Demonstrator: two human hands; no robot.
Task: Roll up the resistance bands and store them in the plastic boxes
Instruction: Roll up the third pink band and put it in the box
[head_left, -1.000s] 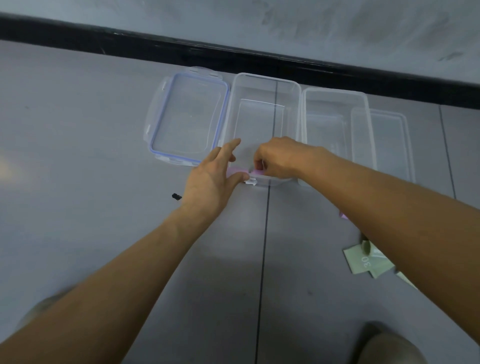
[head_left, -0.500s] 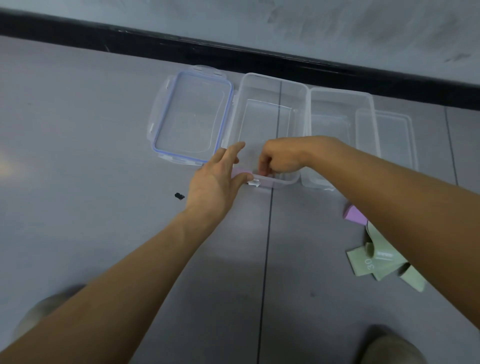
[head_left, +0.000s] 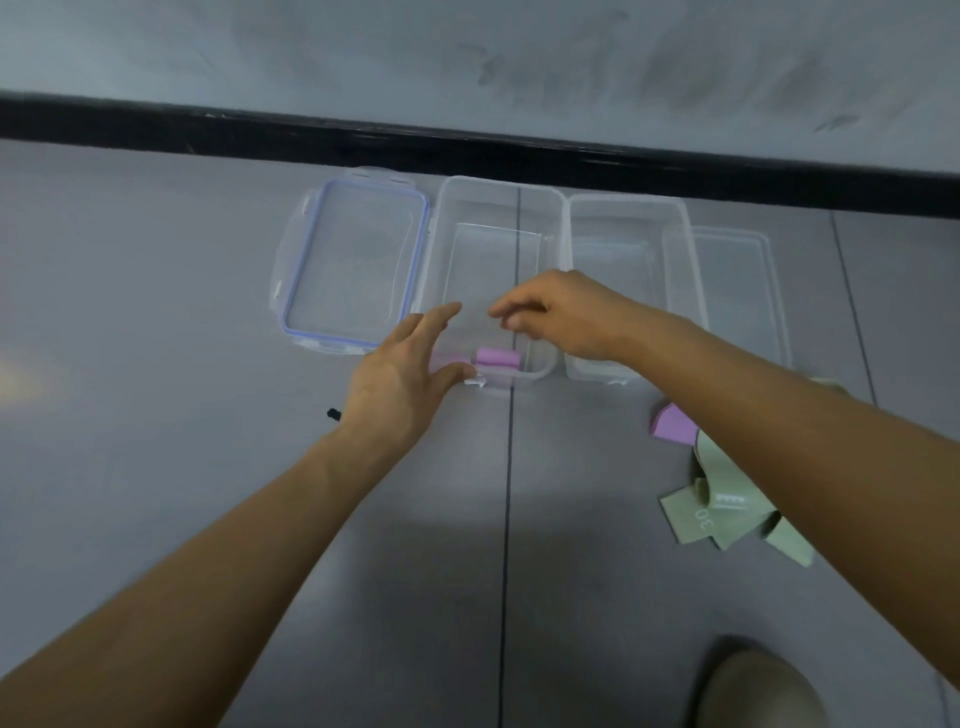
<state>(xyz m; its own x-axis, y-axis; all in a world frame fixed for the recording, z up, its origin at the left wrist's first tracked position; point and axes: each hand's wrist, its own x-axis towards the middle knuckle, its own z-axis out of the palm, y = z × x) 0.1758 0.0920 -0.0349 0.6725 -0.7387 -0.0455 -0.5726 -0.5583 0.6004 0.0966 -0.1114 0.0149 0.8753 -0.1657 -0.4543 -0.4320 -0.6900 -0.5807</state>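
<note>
Both forearms reach forward over the grey floor (head_left: 208, 312) to the box (head_left: 498, 189), an open clear tub that lies lengthwise toward the wall.

Left hand (head_left: 400, 374): palm down at the box's near left corner. Fingers straight and slightly spread, reaching over the rim. The thumb lies along the outside of the near wall, beside the small clear latch. It grips nothing.

Right hand (head_left: 561, 317): held above the near half of the box, back of the hand up, wrist over the box's right rim. Fingers loosely curled, the index stretched toward the left hand. It holds nothing; the two hands are apart.

Roll (head_left: 498, 358): a pink band rolled tight, lying inside the box against its near wall. A paler pink patch shows through the wall just left of it, half hidden by the left hand; what it is cannot be told.

Lid (head_left: 353, 260), blue-edged: flat on the floor, touching the box's left side.

Second box (head_left: 628, 205): just right of the box.

Pink band (head_left: 672, 423) and green bands (head_left: 727, 519): unrolled on the floor, nearer than the box and to its right, partly under the right forearm.
</note>
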